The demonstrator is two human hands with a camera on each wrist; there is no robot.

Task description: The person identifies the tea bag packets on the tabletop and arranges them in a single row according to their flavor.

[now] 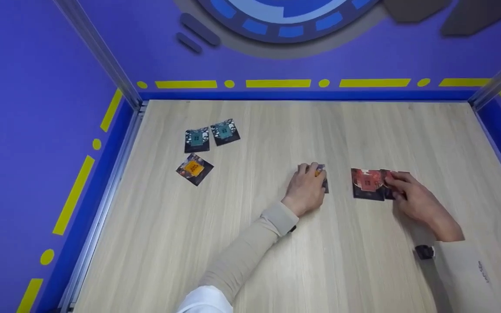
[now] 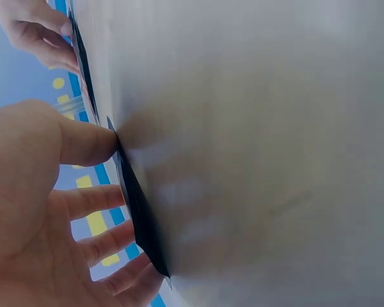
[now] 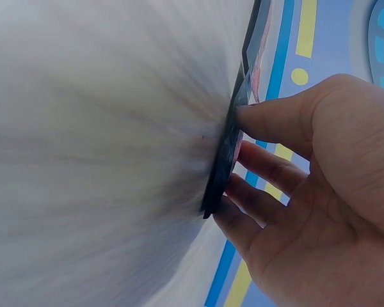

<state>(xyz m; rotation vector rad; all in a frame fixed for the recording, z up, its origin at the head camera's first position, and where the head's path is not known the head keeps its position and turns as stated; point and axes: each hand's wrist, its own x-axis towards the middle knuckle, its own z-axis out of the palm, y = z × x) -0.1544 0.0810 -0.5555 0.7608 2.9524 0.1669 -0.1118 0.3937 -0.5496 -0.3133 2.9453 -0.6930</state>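
Mid-frame, left hand [image 1: 306, 189] grasps orange card [image 1: 326, 185]; right of frame, right hand [image 1: 416, 201] pinches red card [image 1: 389, 192]. Light edge grips should prevent bending.

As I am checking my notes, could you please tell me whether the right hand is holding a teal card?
No, the right hand holds a red card, while both teal cards lie well to its left.

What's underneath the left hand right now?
Under the left hand there's a card. In the head view, part of its dark edge and a bit of orange show. The hand covers the rest of its face, so I can't make out the full design.
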